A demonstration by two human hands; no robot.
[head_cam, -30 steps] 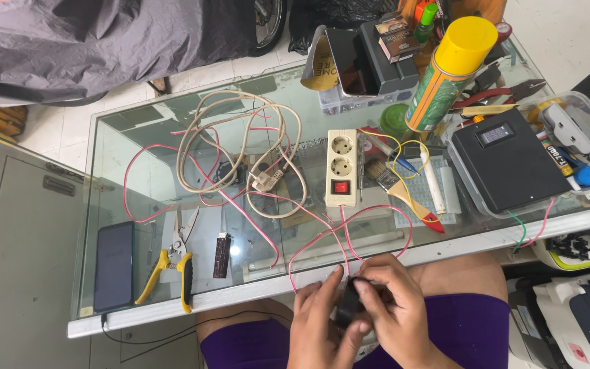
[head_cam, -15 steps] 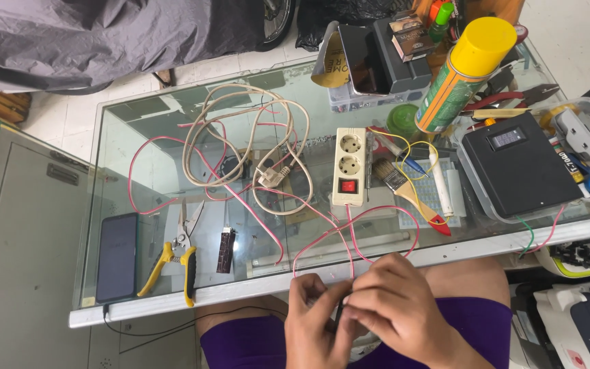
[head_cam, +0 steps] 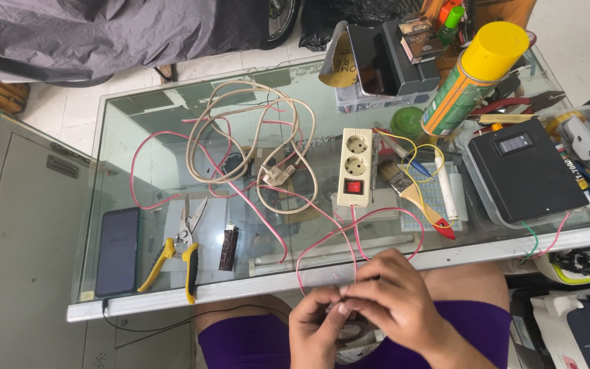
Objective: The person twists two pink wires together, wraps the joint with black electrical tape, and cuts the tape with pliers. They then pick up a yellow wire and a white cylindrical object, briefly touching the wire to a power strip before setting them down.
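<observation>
— Looking down from the head view, I have both hands low in front of the desk (head_cam: 172, 301), over my lap. What do you see them on?

— Your left hand (head_cam: 317, 328) and right hand (head_cam: 394, 307) meet fingertip to fingertip, and the grip of each is pinched together on the thin pink wire (head_cam: 322, 242) where its loop drops off the front edge of the glass. There is a small dark object under your hands too; I cannot tell what it is.

— Where does that wire run?

— Up onto the glass, looping near the cream power strip (head_cam: 355, 167) with its red switch, then across through the beige cable coil (head_cam: 250, 140) toward the left.

— What else is close by?

— A paintbrush with a red-tipped handle (head_cam: 414, 198) lies just right of the strip. The yellow-handled cutters (head_cam: 179, 249) and a dark phone (head_cam: 117, 251) lie at the left front, with a small dark stick (head_cam: 228, 247) beside the cutters. A black box with a display (head_cam: 524, 167) sits in a clear tray at right, and a yellow-capped spray can (head_cam: 472, 78) stands behind it.
</observation>
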